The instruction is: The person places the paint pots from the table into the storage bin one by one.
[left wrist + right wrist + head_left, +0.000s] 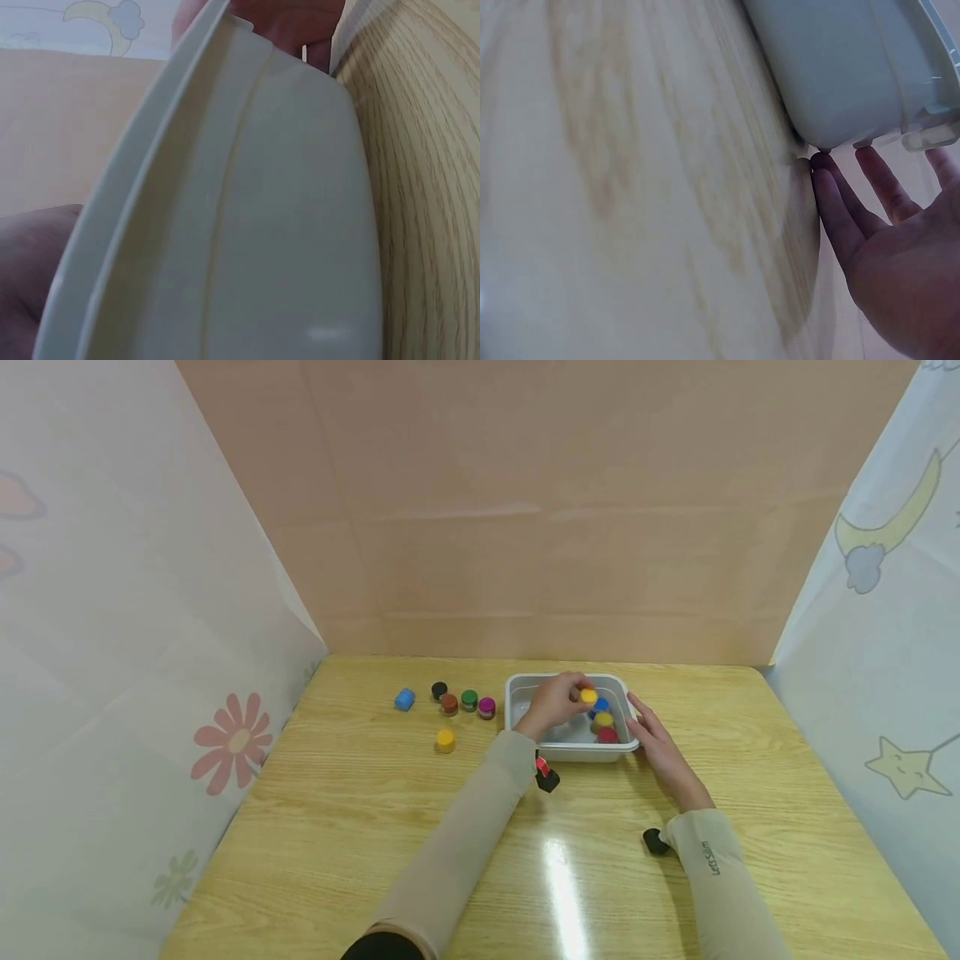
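A white plastic tub [579, 749] stands on the wooden table [360, 810]. My left hand [577, 693] reaches over it and pinches a small yellow-lidded jar [588, 696] above the inside. Blue [601, 703], yellow [603, 720] and red [607, 735] jars lie in the tub. My right hand [645, 725] lies flat on the table with straight fingers along the tub's right side. In the right wrist view the fingers [840, 202] touch the tub [847, 67] near its base. The left wrist view is filled by the tub's outer wall [262, 225].
Left of the tub stand several small jars: blue [404, 699], black [439, 690], brown [449, 703], green [469, 699], magenta [487, 707] and, nearer me, yellow [446, 740]. Paper walls close in the table at the back and on both sides.
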Available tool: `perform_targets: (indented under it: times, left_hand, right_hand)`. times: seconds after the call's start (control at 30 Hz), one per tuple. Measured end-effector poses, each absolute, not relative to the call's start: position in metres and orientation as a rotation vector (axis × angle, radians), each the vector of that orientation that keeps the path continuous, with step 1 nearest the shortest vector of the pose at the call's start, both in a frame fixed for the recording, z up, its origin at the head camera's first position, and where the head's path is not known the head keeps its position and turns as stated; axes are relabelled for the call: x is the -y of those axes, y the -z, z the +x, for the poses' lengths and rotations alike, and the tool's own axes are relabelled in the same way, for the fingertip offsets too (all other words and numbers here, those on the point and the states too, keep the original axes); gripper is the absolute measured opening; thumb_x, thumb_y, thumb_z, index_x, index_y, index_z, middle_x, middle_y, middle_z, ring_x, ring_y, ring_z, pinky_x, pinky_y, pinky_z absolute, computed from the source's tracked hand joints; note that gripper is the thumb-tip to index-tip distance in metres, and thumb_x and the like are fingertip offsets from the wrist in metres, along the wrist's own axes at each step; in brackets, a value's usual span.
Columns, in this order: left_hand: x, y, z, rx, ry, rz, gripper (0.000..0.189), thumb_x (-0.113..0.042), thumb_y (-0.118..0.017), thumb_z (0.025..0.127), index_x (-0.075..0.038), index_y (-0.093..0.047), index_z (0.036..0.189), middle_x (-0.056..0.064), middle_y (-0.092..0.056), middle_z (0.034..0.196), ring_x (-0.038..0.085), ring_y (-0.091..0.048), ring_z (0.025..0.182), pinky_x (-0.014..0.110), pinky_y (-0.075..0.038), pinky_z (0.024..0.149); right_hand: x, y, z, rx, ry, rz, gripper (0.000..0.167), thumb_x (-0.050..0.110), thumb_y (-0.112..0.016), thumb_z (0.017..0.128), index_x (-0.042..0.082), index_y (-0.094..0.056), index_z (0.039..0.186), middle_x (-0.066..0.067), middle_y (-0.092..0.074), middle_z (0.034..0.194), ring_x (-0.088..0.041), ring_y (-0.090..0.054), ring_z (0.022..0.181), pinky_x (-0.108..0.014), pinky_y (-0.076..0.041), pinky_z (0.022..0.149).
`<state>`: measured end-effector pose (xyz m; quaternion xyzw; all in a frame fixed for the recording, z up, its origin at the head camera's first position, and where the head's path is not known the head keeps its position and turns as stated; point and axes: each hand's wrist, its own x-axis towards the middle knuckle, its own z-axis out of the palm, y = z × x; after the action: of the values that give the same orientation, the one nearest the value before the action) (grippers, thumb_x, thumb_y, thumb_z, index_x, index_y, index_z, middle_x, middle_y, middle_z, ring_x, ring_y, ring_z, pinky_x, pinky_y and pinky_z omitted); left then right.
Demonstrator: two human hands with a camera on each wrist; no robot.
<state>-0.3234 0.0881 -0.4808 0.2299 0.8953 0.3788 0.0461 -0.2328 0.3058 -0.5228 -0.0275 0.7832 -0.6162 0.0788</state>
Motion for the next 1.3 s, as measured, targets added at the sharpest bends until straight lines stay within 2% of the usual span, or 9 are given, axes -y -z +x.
perform_targets:
  times: [0.2, 0.5, 0.7, 0.87, 1.17, 1.23, 1.3]
  left_hand:
    - [-0.088, 0.485, -0.326, -2.747, -1.126, 0.691, 0.031, -0.016, -0.08, 0.092, -0.019, -0.073, 0.122, -0.004, -0.071, 0.109, 0.006, -0.062, 0.092, 0.016, -0.049, 0.078]
    - [-0.088, 0.493, -0.326, -2.793, -1.094, 0.77, 0.03, -0.012, -0.081, 0.091, -0.016, -0.073, 0.12, -0.003, -0.073, 0.113, 0.008, -0.062, 0.096, 0.02, -0.051, 0.085]
    - [-0.089, 0.495, -0.327, -2.835, -1.036, 0.781, 0.028, -0.011, -0.083, 0.088, -0.017, -0.072, 0.113, -0.004, -0.072, 0.11, 0.011, -0.063, 0.1, 0.025, -0.052, 0.09]
    - [-0.09, 0.495, -0.327, -2.845, -1.001, 0.773, 0.027, -0.011, -0.083, 0.088, -0.016, -0.071, 0.112, -0.003, -0.071, 0.111, 0.012, -0.063, 0.104, 0.025, -0.051, 0.093]
    - [-0.091, 0.495, -0.327, -2.842, -0.969, 0.739, 0.027, -0.009, -0.08, 0.091, -0.015, -0.07, 0.115, -0.002, -0.072, 0.116, 0.014, -0.064, 0.109, 0.027, -0.052, 0.098]
    - [-0.09, 0.495, -0.326, -2.846, -0.957, 0.737, 0.027, -0.01, -0.079, 0.091, -0.015, -0.07, 0.115, -0.002, -0.072, 0.116, 0.014, -0.064, 0.108, 0.027, -0.053, 0.098]
    - [-0.09, 0.495, -0.326, -2.849, -0.94, 0.741, 0.026, -0.01, -0.079, 0.091, -0.015, -0.07, 0.116, -0.001, -0.072, 0.116, 0.014, -0.064, 0.108, 0.027, -0.052, 0.097]
  right_hand:
    - [-0.306, 0.523, -0.232, -2.339, 1.837, -0.077, 0.067, 0.048, -0.038, 0.111, 0.032, -0.005, 0.168, -0.03, -0.023, 0.165, -0.039, -0.032, 0.145, -0.013, -0.038, 0.097]
    - [-0.304, 0.522, -0.233, -2.36, 1.819, -0.037, 0.067, 0.049, -0.038, 0.111, 0.034, -0.007, 0.167, -0.027, -0.021, 0.165, -0.037, -0.028, 0.147, -0.043, -0.029, 0.116]
    - [-0.305, 0.523, -0.234, -2.35, 1.825, -0.029, 0.068, 0.051, -0.039, 0.11, 0.034, -0.006, 0.167, -0.027, -0.02, 0.166, -0.037, -0.026, 0.147, -0.052, -0.025, 0.12]
    - [-0.305, 0.523, -0.235, -2.35, 1.828, -0.018, 0.068, 0.052, -0.039, 0.11, 0.035, -0.007, 0.167, -0.027, -0.021, 0.164, -0.036, -0.028, 0.146, -0.049, -0.026, 0.118]
    - [-0.306, 0.523, -0.235, -2.362, 1.823, -0.024, 0.068, 0.051, -0.04, 0.11, 0.034, -0.008, 0.167, -0.027, -0.026, 0.161, -0.034, -0.032, 0.142, -0.027, -0.032, 0.105]
    - [-0.306, 0.523, -0.235, -2.355, 1.834, -0.029, 0.068, 0.05, -0.04, 0.11, 0.033, -0.008, 0.168, -0.028, -0.027, 0.161, -0.035, -0.032, 0.142, -0.027, -0.032, 0.105]
    - [-0.305, 0.523, -0.235, -2.351, 1.838, -0.023, 0.068, 0.05, -0.04, 0.11, 0.033, -0.007, 0.168, -0.027, -0.025, 0.162, -0.035, -0.03, 0.144, -0.033, -0.032, 0.111]
